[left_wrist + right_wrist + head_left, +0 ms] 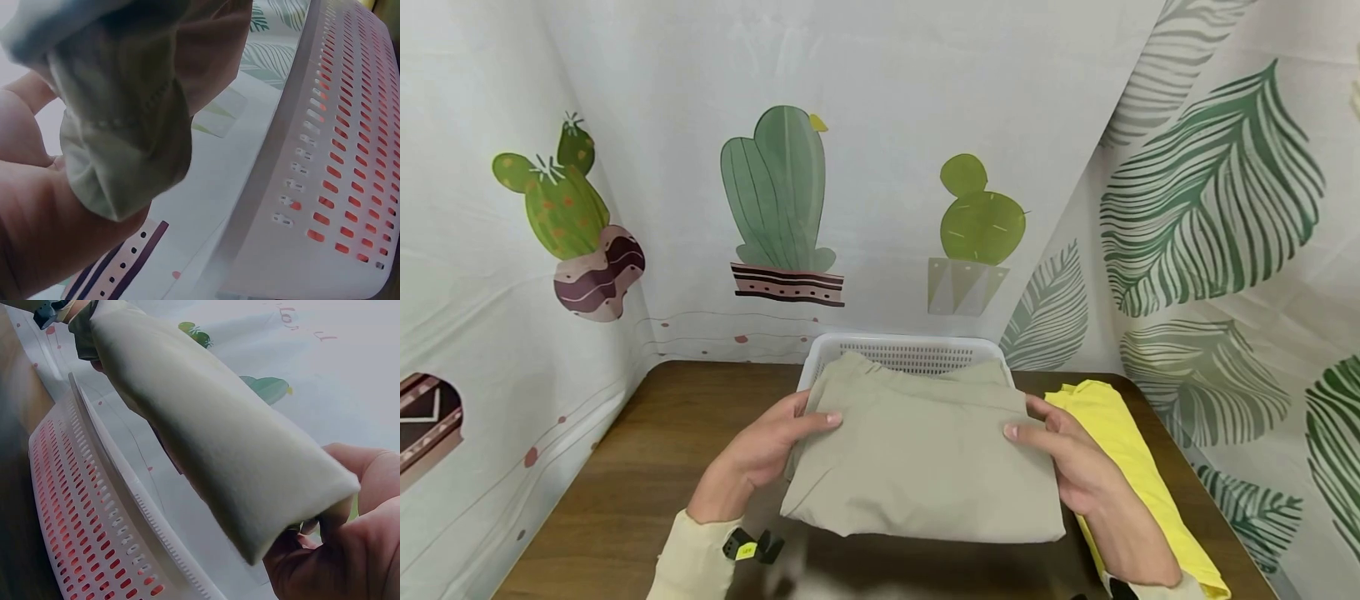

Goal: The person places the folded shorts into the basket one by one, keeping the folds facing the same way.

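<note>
A folded grey-beige garment (925, 458) is held up between both hands, in front of and partly over a white plastic basket (910, 340). My left hand (767, 446) grips its left side, thumb on top and fingers underneath. On the right side my right hand (1071, 454) holds it the same way. In the left wrist view the garment's (125, 137) folded edge hangs by the palm. Seen from the right wrist, the garment (219, 425) stretches across above the basket's rim, and the fingers (300, 556) curl under its corner. Reddish colour shows through the basket's (94, 506) holes.
A folded yellow cloth (1138, 467) lies along the right side of the brown wooden table (617, 467). Behind the table hangs a white curtain (880, 67) printed with cacti and leaves. The basket stands at the table's back edge.
</note>
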Demonstrator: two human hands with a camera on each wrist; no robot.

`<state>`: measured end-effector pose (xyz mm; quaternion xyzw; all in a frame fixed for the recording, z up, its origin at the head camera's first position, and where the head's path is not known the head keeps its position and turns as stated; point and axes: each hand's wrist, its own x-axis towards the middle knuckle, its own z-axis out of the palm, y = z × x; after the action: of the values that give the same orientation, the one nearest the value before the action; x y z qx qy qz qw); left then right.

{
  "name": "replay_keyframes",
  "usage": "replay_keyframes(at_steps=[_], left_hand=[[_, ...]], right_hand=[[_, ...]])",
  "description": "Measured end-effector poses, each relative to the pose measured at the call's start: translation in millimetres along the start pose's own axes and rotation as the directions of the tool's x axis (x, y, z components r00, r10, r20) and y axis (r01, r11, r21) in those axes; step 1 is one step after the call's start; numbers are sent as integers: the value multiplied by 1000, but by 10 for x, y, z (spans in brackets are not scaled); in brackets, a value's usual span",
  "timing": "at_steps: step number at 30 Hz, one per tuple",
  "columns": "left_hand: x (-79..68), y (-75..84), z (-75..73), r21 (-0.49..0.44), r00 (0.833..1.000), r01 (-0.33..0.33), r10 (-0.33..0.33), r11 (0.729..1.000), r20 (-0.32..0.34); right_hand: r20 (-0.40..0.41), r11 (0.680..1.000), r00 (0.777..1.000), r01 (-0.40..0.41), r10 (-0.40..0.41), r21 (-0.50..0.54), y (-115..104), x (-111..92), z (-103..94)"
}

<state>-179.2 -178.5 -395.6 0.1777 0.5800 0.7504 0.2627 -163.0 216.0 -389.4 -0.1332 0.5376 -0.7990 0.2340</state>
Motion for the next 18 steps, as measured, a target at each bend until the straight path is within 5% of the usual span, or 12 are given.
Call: replay_keyframes(at_steps=[18], left_hand=[[104,-50,-69,-13,1000,0,0,1000,-25]], right_hand=[[-131,999,991,-9,5,-30,9,86,-33]])
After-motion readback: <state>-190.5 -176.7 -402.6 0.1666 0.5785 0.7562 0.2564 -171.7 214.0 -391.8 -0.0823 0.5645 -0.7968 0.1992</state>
